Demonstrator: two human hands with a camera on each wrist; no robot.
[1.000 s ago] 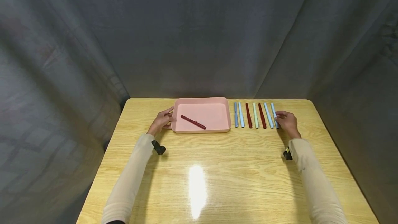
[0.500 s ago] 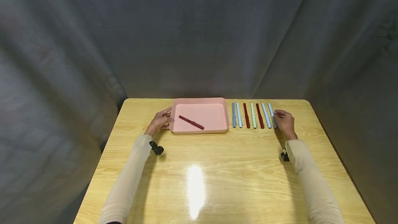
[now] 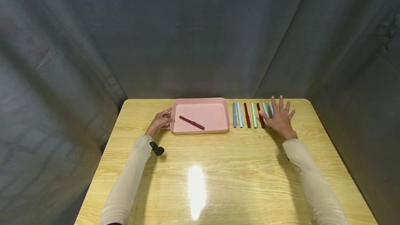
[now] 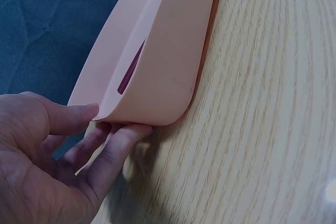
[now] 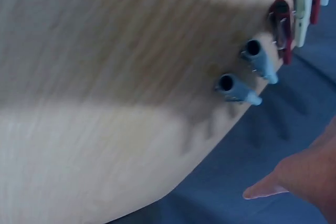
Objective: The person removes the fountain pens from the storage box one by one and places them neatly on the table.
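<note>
1. Left hand (image 3: pixel 159 122) is gripping the near left corner of the pink tray (image 3: pixel 200 104): thumb over the rim, fingers curled under it, as the left wrist view shows, steadying the tray on the wooden table (image 3: pixel 218 169).
2. 1 dark red pen (image 3: pixel 191 122) is lying slanted inside the tray, just to the right of the left hand's fingertips.
3. Right hand (image 3: pixel 279 118) is hovering with fingers spread wide and straight, holding nothing, above the right end of the pen row (image 3: pixel 251 115).
4. The hand is covering part of the 2 rightmost light blue pens (image 3: pixel 265 108); the rest of the row is lying just to the left of it, side by side, between hand and tray.
5. Step, as I read it: picking the next pen from the row to go into the tray; the hand is positioning over the rightmost pens, no grip yet.
6. Next move likely calls for lowering the fingers and pinching 1 pen without knocking its close neighbours, then carrying it left into the tray.
</note>
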